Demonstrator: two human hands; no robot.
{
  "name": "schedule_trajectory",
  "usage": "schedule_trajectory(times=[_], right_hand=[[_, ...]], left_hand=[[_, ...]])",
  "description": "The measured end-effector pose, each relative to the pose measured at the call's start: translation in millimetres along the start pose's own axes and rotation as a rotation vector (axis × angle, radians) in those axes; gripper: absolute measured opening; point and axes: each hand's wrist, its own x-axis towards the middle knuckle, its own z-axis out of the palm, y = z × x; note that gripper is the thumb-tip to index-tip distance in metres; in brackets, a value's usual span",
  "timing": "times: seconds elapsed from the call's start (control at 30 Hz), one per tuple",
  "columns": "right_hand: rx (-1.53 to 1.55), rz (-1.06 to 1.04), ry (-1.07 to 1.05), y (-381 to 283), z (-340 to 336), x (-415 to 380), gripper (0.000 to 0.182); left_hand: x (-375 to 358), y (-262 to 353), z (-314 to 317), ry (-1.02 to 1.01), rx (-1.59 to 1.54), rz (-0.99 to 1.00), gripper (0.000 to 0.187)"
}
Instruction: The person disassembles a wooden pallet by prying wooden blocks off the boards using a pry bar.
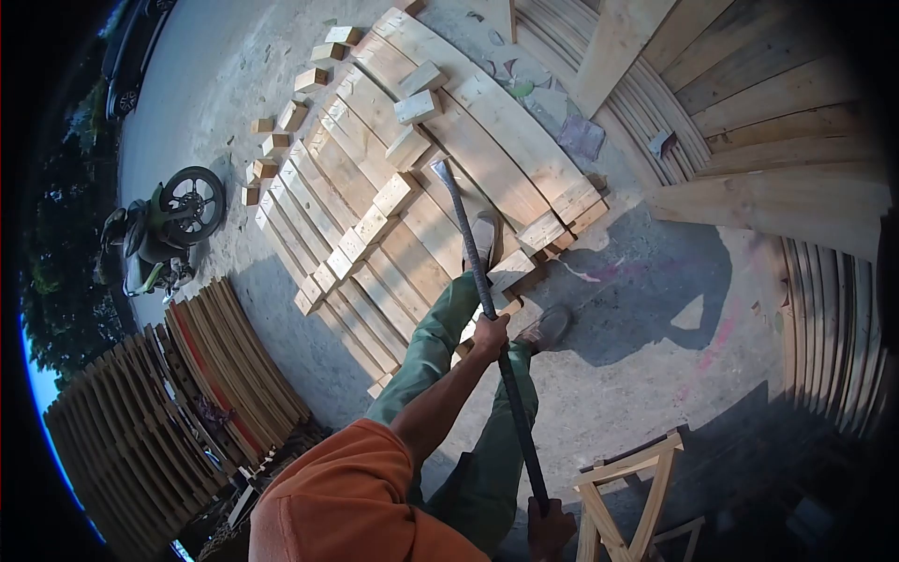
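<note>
My left hand (490,337) is wrapped round the middle of a long dark pry bar (510,384). Lower down, near the bottom edge of the view, my right hand (551,530) is closed round the bar's other end. The bar's bright flattened tip (441,168) is over the planks of a wooden pallet (510,140) lying on the ground. One of my shoes (481,242) rests on the pallet beside the bar, while the other shoe (548,328) stands on the concrete. Short wooden blocks (397,193) run in a row across the planks.
More loose blocks (310,81) line the pallet's far left side. Stacked wooden pallets (178,375) stand at the lower left, with a motorcycle (173,225) beyond. Timber panels (749,112) and slats rise on the right. A wooden frame (627,496) stands near my right hand.
</note>
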Motion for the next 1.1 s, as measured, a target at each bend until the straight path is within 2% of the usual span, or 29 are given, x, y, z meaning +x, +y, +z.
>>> schedule_trajectory(times=[0.03, 0.07, 0.13, 0.17, 0.27, 0.33, 0.37, 0.47, 0.57, 0.6, 0.7, 0.77, 0.83, 0.93, 1.07, 1.1], right_hand=[[-0.009, -0.053, -0.135, -24.4, -25.0, -19.7, 0.041], [0.065, -0.094, 0.104, -49.2, -39.1, -33.9, 0.038], [0.065, -0.142, 0.152, -81.0, -40.6, -29.8, 0.040], [0.067, -0.196, 0.195, -88.9, -40.4, -28.2, 0.043], [-0.003, -0.241, 0.245, -107.5, -36.8, -8.0, 0.040], [-0.001, -0.251, 0.248, -83.3, -5.5, 10.0, 0.040], [-0.009, -0.248, 0.245, -65.4, 12.6, 16.5, 0.041], [0.015, -0.277, 0.237, -28.8, 62.6, 47.4, 0.042], [0.043, -0.293, 0.265, -10.5, 86.2, 31.3, 0.041], [0.084, -0.279, 0.243, -21.6, 79.2, 20.3, 0.040], [0.174, -0.317, 0.248, -68.4, 35.8, -4.0, 0.036], [0.205, -0.250, 0.196, -103.5, -5.0, -26.8, 0.036], [0.213, -0.252, 0.203, -130.2, -41.5, -43.9, 0.035], [0.141, -0.303, 0.246, -165.1, -90.3, -52.2, 0.035], [0.012, -0.367, 0.315, -168.3, -96.5, -36.3, 0.037], [-0.059, -0.309, 0.293, -157.0, -94.3, -22.7, 0.038]], left_hand=[[-9.4, 15.4, -12.9, -0.054, -0.062, -0.010, 0.027], [-3.6, 22.4, -24.8, -0.100, -0.096, -0.023, 0.025], [-4.1, 58.9, -45.6, -0.114, -0.115, -0.089, 0.030], [10.1, 72.0, -56.3, -0.137, -0.054, -0.057, 0.032], [41.0, 96.5, -58.9, -0.079, -0.058, -0.197, 0.026], [38.2, 89.0, -46.5, -0.016, -0.051, -0.224, 0.020], [45.1, 71.6, -37.9, 0.029, -0.041, -0.151, 0.018], [61.4, 36.5, -24.1, 0.046, -0.008, -0.098, 0.021], [51.1, 13.8, -26.7, 0.101, -0.024, -0.042, 0.020], [51.5, 12.9, -36.0, 0.063, -0.007, -0.024, 0.021], [55.7, 47.6, -61.5, -0.041, 0.007, -0.128, 0.028], [50.4, 72.6, -78.5, -0.121, -0.010, -0.109, 0.031], [54.7, 87.6, -93.2, -0.212, -0.054, -0.082, 0.031], [37.0, 118.2, -100.8, -0.234, -0.131, -0.150, 0.027], [43.2, 139.6, -89.1, -0.250, -0.175, -0.249, 0.025], [43.8, 136.1, -79.8, -0.225, -0.189, -0.278, 0.024]])
